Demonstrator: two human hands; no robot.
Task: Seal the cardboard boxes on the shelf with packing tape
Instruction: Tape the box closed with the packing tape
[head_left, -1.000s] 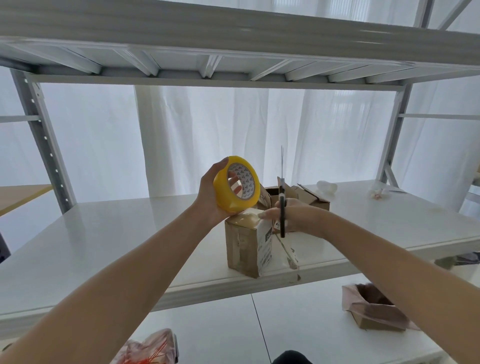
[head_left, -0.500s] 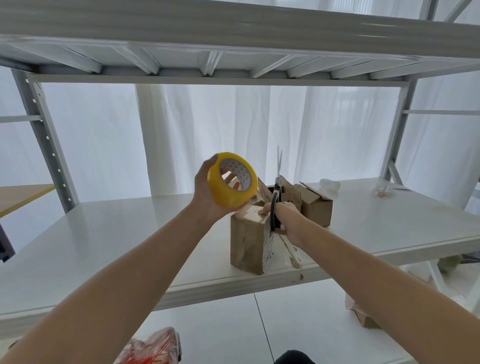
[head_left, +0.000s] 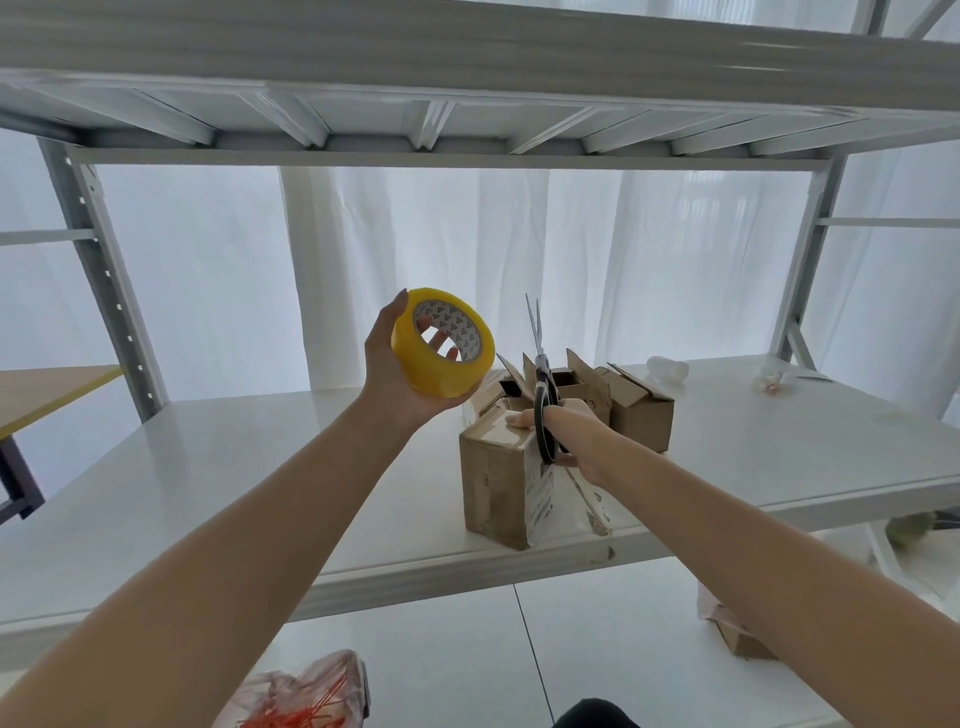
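Observation:
A closed cardboard box (head_left: 498, 483) stands near the front edge of the white shelf (head_left: 260, 478). My left hand (head_left: 395, 374) grips a yellow roll of packing tape (head_left: 441, 351), held up above and left of that box. My right hand (head_left: 566, 431) rests on the box's top and holds black-handled scissors (head_left: 540, 379) with the blades pointing up. Two open boxes stand just behind: one (head_left: 566, 379) directly behind my right hand, another (head_left: 641, 410) to its right. A loose strip of tape (head_left: 587, 493) hangs down the front box's right side.
An upper shelf (head_left: 467, 104) runs close overhead. A white lump (head_left: 667, 369) and a small scrap (head_left: 774, 379) lie at the back right of the shelf. On the floor sit a plastic bag with orange contents (head_left: 306, 696) and a box (head_left: 737, 634). A wooden table (head_left: 47, 389) stands left.
My left hand has lifted the tape roll up and to the left, away from the box top. My right hand with the scissors stays on the box.

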